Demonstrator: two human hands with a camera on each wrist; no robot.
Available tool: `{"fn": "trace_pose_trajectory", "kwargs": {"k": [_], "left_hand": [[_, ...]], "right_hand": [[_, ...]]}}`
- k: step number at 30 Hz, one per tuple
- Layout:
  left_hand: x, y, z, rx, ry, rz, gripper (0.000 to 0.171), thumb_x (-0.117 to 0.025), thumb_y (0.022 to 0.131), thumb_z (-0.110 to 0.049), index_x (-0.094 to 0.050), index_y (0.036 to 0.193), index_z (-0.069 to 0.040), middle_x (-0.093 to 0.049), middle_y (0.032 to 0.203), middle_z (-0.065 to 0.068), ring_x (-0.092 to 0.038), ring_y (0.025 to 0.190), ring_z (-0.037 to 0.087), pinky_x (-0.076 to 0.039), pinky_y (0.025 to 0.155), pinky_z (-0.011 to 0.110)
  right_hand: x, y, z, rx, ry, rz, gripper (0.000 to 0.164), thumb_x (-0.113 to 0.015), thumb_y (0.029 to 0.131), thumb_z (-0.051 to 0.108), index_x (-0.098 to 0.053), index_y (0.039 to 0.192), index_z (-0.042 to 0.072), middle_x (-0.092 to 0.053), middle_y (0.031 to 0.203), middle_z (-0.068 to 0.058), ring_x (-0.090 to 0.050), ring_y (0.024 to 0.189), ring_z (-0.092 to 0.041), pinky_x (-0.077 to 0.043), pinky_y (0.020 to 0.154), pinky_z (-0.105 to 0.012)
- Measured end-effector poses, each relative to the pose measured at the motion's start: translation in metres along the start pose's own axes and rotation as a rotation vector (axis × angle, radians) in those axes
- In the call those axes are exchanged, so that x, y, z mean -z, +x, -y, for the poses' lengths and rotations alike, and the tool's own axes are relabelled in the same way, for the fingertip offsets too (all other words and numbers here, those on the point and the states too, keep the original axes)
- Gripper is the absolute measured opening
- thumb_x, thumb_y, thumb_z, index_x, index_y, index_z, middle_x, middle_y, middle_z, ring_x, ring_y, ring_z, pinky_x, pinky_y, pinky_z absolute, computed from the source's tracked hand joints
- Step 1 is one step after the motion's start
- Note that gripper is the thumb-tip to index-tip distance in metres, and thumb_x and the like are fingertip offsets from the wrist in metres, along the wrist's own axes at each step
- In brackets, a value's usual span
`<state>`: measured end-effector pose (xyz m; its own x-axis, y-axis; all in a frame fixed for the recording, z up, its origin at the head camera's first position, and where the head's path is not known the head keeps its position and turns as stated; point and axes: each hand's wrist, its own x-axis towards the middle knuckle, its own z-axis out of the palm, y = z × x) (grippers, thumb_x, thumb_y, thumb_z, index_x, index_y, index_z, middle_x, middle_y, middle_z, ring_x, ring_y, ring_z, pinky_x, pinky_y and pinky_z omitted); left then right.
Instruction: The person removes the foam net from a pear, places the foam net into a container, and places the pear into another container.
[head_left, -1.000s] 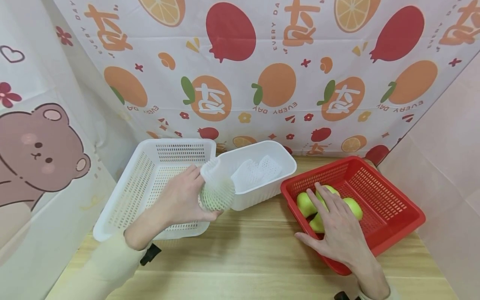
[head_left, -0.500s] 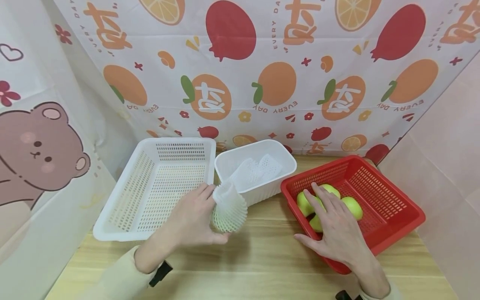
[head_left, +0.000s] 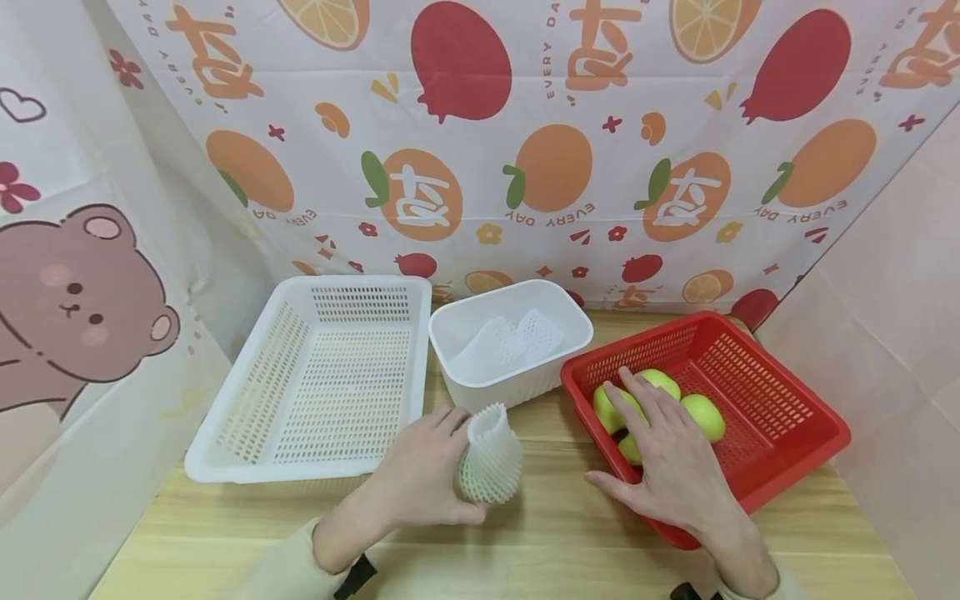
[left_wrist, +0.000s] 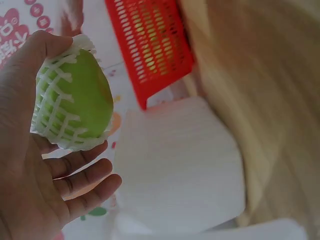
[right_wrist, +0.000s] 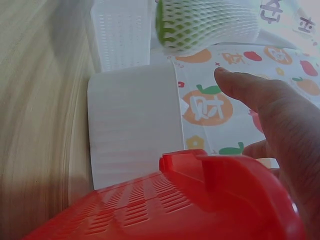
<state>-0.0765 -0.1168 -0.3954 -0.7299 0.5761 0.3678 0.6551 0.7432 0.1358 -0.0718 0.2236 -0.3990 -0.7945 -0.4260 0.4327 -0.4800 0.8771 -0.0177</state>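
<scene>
My left hand (head_left: pixel 426 471) pinches a rounded green fruit (left_wrist: pixel 90 95) between thumb and fingers above the table's front middle. A white foam net sleeve (head_left: pixel 491 458) wraps the fruit; its narrow end points up in the head view. The other fingers stay loosely extended beside it in the left wrist view. At the right, my right hand (head_left: pixel 678 458) reaches over the near left side of a red basket (head_left: pixel 787 462), fingers spread above several yellow-green fruits (head_left: pixel 703 417). Its fingertips are partly hidden, so contact with the fruits cannot be told.
A white perforated basket (head_left: pixel 202 450) stands at the left. Between the two baskets sits a white tub (head_left: pixel 502 396) with crumpled foam net sleeves (head_left: pixel 517 342) inside. A printed curtain (head_left: pixel 480 167) hangs behind them. Bare wooden tabletop (head_left: pixel 555 558) shows in front.
My left hand has moved right and toward me with the netted fruit, away from the white basket and tub. My right hand has barely shifted over the red basket.
</scene>
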Motion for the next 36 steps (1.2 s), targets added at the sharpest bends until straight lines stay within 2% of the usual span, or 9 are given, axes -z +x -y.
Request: {"fn": "trace_pose_trajectory", "kwargs": {"k": [8,12,19,27,36], "left_hand": [[-0.025,-0.005,-0.008,-0.021,-0.006,0.066,0.089,-0.088,0.056,-0.064,-0.065,0.126,-0.014,-0.066,0.113,-0.003,-0.061,0.103,0.013,-0.061,0.084,0.031],[-0.034,-0.007,-0.009,-0.038,-0.014,0.091,0.084,-0.087,0.059,-0.065,-0.065,0.123,-0.016,-0.065,0.109,-0.005,-0.058,0.101,0.011,-0.059,0.079,0.028],[-0.045,-0.008,-0.010,-0.047,-0.014,0.155,0.083,-0.087,0.063,-0.062,-0.063,0.128,-0.015,-0.066,0.108,-0.004,-0.056,0.098,0.011,-0.057,0.080,0.027],[-0.056,-0.012,-0.007,-0.056,0.018,0.173,0.086,-0.086,0.062,-0.064,-0.064,0.129,-0.015,-0.064,0.104,-0.004,-0.055,0.096,0.011,-0.055,0.081,0.027],[-0.061,-0.014,-0.005,-0.060,0.047,0.194,0.087,-0.086,0.061,-0.066,-0.064,0.131,-0.018,-0.063,0.103,-0.005,-0.054,0.094,0.011,-0.052,0.077,0.025]], "right_hand": [[-0.001,-0.002,0.003,0.003,-0.003,0.012,0.113,-0.083,0.069,0.073,-0.045,0.159,0.016,-0.045,0.165,-0.013,-0.049,0.144,-0.036,-0.049,0.112,-0.062],[-0.003,-0.002,0.004,0.012,-0.004,0.005,0.110,-0.078,0.072,0.077,-0.048,0.158,0.014,-0.046,0.164,-0.014,-0.049,0.144,-0.037,-0.050,0.112,-0.062],[-0.006,-0.005,0.005,0.033,0.001,-0.007,0.107,-0.061,0.081,0.087,-0.047,0.158,0.013,-0.047,0.164,-0.014,-0.048,0.146,-0.037,-0.049,0.113,-0.061],[-0.010,-0.007,0.006,0.034,0.004,-0.007,0.107,-0.062,0.081,0.087,-0.046,0.159,0.015,-0.046,0.165,-0.013,-0.046,0.148,-0.037,-0.048,0.114,-0.060],[-0.012,-0.009,0.007,0.030,0.013,-0.004,0.107,-0.059,0.082,0.088,-0.044,0.161,0.015,-0.045,0.166,-0.014,-0.046,0.148,-0.037,-0.047,0.114,-0.060]]}}
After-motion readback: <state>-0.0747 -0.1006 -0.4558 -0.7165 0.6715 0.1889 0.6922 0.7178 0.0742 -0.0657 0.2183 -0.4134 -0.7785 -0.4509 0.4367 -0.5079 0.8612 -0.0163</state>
